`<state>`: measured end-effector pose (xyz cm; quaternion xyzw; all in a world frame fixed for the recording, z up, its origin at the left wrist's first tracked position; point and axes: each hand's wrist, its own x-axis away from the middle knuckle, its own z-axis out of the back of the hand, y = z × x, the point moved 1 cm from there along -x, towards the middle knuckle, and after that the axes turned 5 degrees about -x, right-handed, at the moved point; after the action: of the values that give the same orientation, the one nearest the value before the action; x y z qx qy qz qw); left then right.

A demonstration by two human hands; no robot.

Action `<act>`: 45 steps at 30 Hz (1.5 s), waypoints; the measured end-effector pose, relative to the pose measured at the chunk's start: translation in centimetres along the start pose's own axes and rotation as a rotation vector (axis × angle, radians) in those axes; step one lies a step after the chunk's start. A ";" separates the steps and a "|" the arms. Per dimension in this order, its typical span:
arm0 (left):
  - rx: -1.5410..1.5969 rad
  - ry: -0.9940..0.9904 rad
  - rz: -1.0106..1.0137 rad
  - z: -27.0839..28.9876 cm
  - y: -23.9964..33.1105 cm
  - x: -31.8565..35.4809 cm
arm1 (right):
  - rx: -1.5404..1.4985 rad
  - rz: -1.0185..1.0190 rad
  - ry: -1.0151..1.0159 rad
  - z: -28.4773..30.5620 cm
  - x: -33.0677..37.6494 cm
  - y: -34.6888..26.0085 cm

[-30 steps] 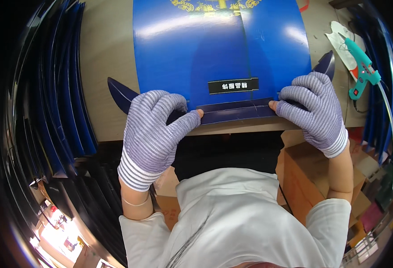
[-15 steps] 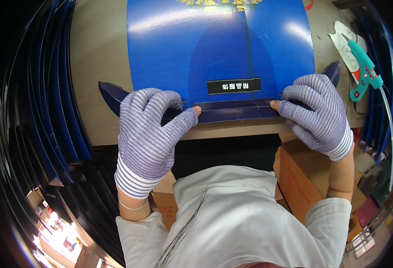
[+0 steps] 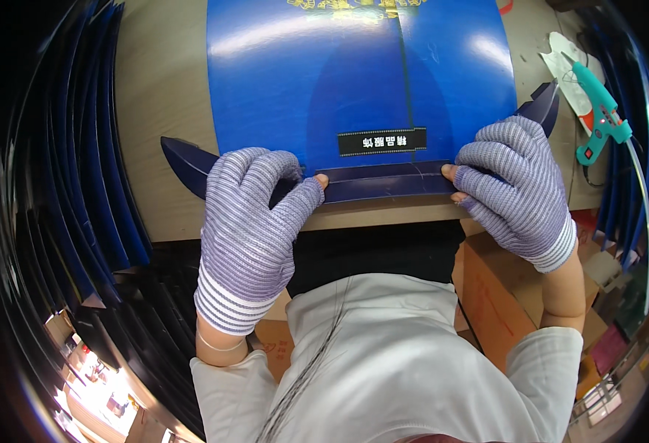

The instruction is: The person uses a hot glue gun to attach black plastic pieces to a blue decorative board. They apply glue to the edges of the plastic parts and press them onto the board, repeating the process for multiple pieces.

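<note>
A glossy blue cardboard sheet point(image 3: 265, 96) with a black printed label point(image 3: 382, 140) lies on the table. Along its near edge runs a folded dark purple flap point(image 3: 383, 181), with pointed ends sticking out to both sides. My left hand point(image 3: 254, 214), in a striped lilac glove with a bare thumb tip, pinches the flap's left part; its curled fingers partly hide the edge. At the right part, my right hand point(image 3: 520, 184) wears a matching glove. Its thumb presses on the fold, another bare fingertip shows just below, and the remaining fingers curl over the sheet's corner.
A teal glue gun point(image 3: 598, 103) with a pale cord rests on a white backing piece point(image 3: 561, 52) at the right of the table point(image 3: 162, 88). Stacked blue sheets point(image 3: 95, 148) stand along the left; more are at the far right. Cardboard boxes point(image 3: 498, 295) sit below the table edge.
The blue sheet has shifted slightly left. My right hand has moved a little left and down, uncovering more of the right pointed end and showing a second bare fingertip. My left hand has barely moved.
</note>
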<state>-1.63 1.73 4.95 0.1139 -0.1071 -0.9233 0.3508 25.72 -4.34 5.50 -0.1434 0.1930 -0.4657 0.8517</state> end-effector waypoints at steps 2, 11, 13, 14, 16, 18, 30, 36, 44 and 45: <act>0.001 0.011 0.009 0.0 0.1 0.1 | -0.014 -0.007 -0.007 0.1 0.0 0.0; -0.014 -0.001 0.027 -0.2 0.5 0.0 | -0.012 -0.052 -0.007 0.3 -0.1 -0.1; -0.037 -0.005 0.027 0.0 0.7 -0.3 | -0.012 -0.053 -0.019 0.4 -0.4 -0.3; -0.038 -0.009 0.027 0.1 0.6 -0.2 | -0.012 -0.053 -0.025 0.5 -0.5 -0.4; -0.033 -0.010 0.018 -0.1 0.5 0.0 | 0.006 -0.047 -0.024 0.4 -0.4 -0.5; 0.005 -0.012 0.036 0.4 0.8 -0.5 | 0.023 -0.037 -0.034 0.5 -0.4 -0.4; -0.022 -0.040 0.058 0.5 1.1 -0.9 | -0.078 0.125 0.062 -4.0 -5.1 -2.9; -0.022 -0.054 0.079 0.3 1.2 -0.7 | 0.140 -0.027 -0.021 0.1 -0.7 -0.5; 0.021 0.020 0.034 0.0 0.7 -0.7 | 0.110 0.010 0.055 -0.2 -0.8 -0.5; 0.044 0.003 0.061 0.1 0.7 -0.7 | 0.078 0.035 0.053 -0.6 -1.2 -0.8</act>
<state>-0.71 1.72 5.38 0.1196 -0.1304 -0.9094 0.3765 24.25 -3.76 5.52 -0.0942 0.1996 -0.4615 0.8593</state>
